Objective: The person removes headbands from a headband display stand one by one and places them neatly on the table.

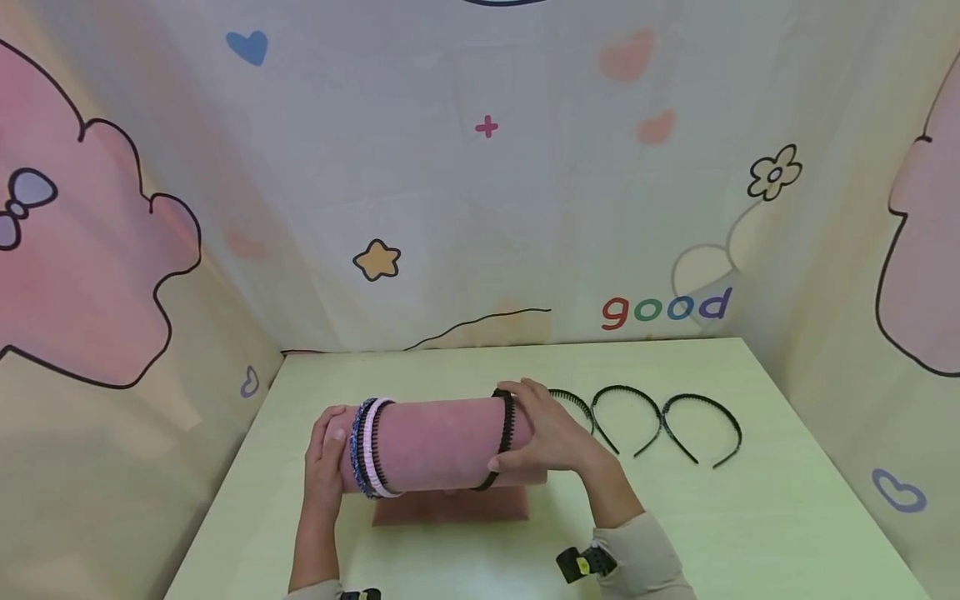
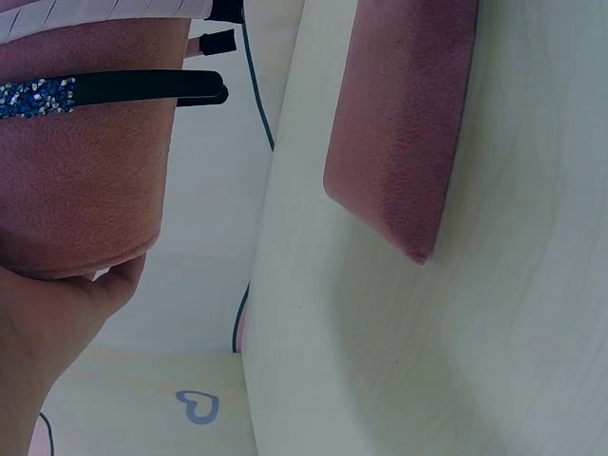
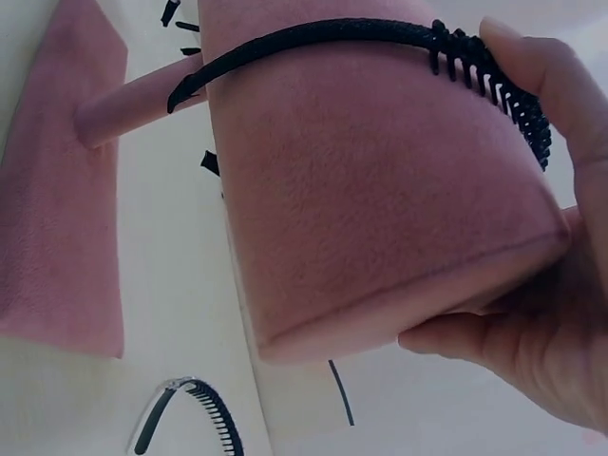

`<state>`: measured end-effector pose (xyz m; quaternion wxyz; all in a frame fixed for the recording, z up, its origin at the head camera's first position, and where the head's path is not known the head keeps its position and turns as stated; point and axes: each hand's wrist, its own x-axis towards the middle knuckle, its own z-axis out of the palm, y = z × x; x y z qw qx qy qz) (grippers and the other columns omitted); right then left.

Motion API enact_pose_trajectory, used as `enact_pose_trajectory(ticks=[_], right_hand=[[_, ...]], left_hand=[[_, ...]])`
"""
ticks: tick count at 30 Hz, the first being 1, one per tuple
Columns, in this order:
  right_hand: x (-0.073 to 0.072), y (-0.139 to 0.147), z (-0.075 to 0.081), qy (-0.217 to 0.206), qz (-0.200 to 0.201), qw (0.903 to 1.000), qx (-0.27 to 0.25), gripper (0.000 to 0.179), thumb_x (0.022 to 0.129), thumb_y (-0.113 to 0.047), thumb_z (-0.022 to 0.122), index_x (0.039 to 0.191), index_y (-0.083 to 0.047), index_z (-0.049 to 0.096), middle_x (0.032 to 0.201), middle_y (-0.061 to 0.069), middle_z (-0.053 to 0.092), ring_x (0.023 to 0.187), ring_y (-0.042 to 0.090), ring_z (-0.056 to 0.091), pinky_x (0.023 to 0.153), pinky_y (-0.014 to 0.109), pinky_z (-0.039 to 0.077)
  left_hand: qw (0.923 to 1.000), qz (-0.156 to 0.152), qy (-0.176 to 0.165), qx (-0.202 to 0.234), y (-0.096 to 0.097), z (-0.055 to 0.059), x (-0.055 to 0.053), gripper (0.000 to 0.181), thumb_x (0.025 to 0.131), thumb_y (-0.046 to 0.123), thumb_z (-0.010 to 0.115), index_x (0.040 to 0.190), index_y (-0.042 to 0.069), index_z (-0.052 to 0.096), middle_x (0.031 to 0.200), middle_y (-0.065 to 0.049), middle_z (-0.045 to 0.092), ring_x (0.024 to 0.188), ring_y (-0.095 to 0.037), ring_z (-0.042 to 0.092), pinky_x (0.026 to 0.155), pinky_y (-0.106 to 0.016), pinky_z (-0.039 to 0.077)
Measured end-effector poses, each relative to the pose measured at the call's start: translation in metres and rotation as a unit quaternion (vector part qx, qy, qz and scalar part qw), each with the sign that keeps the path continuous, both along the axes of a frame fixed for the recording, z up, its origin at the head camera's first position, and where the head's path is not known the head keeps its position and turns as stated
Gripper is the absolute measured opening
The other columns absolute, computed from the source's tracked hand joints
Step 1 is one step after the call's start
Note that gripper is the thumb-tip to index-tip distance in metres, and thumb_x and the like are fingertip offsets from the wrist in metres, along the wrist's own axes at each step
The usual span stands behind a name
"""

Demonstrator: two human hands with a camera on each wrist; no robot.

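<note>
Left hand [image 1: 324,458] grips the left end of the pink roll [image 1: 442,446]; right hand [image 1: 553,433] pinches the black headband [image 1: 509,421] round its right end, kinda blocking one of three other headbands [image 1: 618,387] on the table [image 1: 750,533].

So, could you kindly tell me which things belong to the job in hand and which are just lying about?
In the job:
pink stand, held by the left hand
black headband, held by the right hand
blue glittery headband; lilac headband

Lying about, though perhaps related:
three visible headbands on the table
</note>
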<state>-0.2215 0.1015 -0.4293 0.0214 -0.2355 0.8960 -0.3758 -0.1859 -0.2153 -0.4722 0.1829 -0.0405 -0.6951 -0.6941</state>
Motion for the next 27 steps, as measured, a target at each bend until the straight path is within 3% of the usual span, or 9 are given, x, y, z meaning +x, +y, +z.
enact_pose_trajectory(ticks=[8,15,20,25,27], right_hand=[[-0.004,0.014,-0.012,-0.033,0.005,0.9954,-0.090,0.094,0.058,-0.043,0.085,0.137,-0.025,0.037,0.130,0.004,0.043,0.108,0.022,0.048,0.086,0.045,0.041],[-0.009,0.027,-0.023,-0.084,0.064,0.9735,-0.203,0.087,0.070,-0.022,0.081,0.139,-0.021,0.029,0.133,0.006,0.042,0.127,0.025,0.034,0.093,0.048,0.038],[-0.011,0.029,-0.024,-0.098,0.089,0.9737,-0.185,0.096,0.068,-0.023,0.083,0.142,-0.017,0.021,0.134,0.007,0.039,0.126,0.025,0.035,0.097,0.048,0.033],[-0.010,0.027,-0.023,-0.101,0.101,0.9751,-0.170,0.108,0.061,-0.023,0.087,0.142,-0.016,0.016,0.132,0.007,0.039,0.117,0.021,0.043,0.097,0.047,0.034],[-0.006,0.026,-0.015,-0.104,0.094,0.9752,-0.171,0.107,0.061,-0.018,0.087,0.141,-0.013,0.016,0.131,0.010,0.038,0.118,0.024,0.042,0.096,0.048,0.034]], left_hand=[[0.9999,-0.006,0.005,0.010,0.001,0.000,-0.002,0.032,0.097,0.007,0.036,0.128,-0.003,0.040,0.115,0.006,0.055,0.103,-0.015,0.050,0.087,-0.027,0.037],[1.0000,-0.001,0.009,0.004,0.001,0.002,-0.002,0.033,0.097,0.009,0.036,0.128,-0.003,0.041,0.115,0.005,0.055,0.102,-0.015,0.050,0.087,-0.027,0.036],[1.0000,0.004,-0.003,0.002,-0.002,-0.002,-0.003,0.033,0.098,0.011,0.037,0.128,-0.002,0.041,0.116,0.005,0.054,0.103,-0.016,0.050,0.087,-0.027,0.036],[0.9999,0.005,-0.013,0.008,-0.009,-0.017,-0.010,0.034,0.099,0.014,0.037,0.130,0.003,0.042,0.119,0.004,0.053,0.105,-0.018,0.048,0.087,-0.028,0.035],[0.9999,0.003,-0.010,0.009,-0.010,-0.022,-0.013,0.034,0.099,0.017,0.037,0.130,0.005,0.042,0.120,0.002,0.053,0.105,-0.019,0.048,0.087,-0.029,0.036]])
